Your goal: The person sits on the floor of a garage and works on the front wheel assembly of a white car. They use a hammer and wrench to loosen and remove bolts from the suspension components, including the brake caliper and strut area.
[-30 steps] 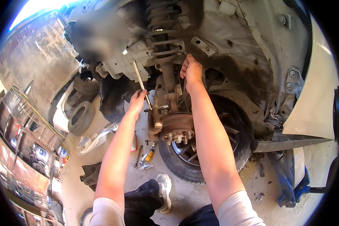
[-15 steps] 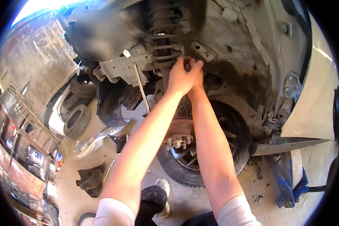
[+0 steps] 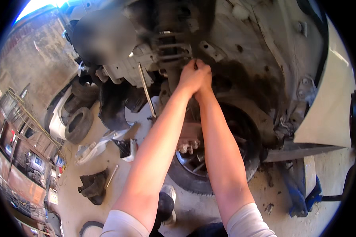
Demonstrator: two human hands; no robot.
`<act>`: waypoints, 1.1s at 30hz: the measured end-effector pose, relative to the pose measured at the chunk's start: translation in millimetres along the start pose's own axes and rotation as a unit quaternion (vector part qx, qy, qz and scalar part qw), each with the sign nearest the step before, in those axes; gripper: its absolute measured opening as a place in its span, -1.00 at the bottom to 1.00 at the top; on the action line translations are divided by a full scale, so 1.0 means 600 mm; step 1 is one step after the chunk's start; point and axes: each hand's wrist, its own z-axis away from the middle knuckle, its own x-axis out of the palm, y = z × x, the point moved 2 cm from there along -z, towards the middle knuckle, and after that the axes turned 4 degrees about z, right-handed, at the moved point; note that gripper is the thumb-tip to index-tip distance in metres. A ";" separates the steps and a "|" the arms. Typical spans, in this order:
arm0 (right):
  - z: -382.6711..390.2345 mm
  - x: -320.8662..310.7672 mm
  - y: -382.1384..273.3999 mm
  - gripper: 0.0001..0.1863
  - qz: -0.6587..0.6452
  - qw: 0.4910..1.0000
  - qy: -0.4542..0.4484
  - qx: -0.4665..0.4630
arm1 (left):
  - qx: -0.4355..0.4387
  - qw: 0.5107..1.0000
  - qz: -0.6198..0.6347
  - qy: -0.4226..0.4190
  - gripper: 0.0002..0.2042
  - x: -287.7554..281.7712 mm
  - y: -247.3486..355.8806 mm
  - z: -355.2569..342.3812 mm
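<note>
Grimy strut (image 3: 171, 75), both hands (image 3: 194, 76) clasped beside

Your left hand (image 3: 190, 75) touching your right hand (image 3: 203, 77) up at the strut (image 3: 171, 47), long bar (image 3: 146, 90) just left of them, wheel (image 3: 209, 158) lying below, spare tyre (image 3: 78, 124) far left.

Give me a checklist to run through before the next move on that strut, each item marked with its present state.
1. Both hands on the strut: ok, left hand and right hand clasped together beside it.
2. What the hands grip: cannot tell, hidden by the fingers.
3. Long metal rod secured: cannot tell, it hangs unheld.
4. Wheel under the hub: ok, lying flat.
5. Blue jack bearing load: cannot tell.
</note>
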 end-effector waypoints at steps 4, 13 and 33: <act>0.041 -0.026 0.001 -0.70 0.021 1.000 0.005 -0.022 | 0.010 1.000 -0.004 -0.020 -0.57 0.001 -0.001 0.036; 0.040 -0.024 0.004 -0.73 0.034 0.996 -0.005 -0.078 | 0.044 0.999 -0.010 -0.029 -0.58 -0.005 0.008 0.045; 0.094 -0.056 0.005 -0.78 0.003 0.988 -0.031 -0.149 | 0.178 0.980 -0.094 -0.007 -0.58 0.014 0.021 0.115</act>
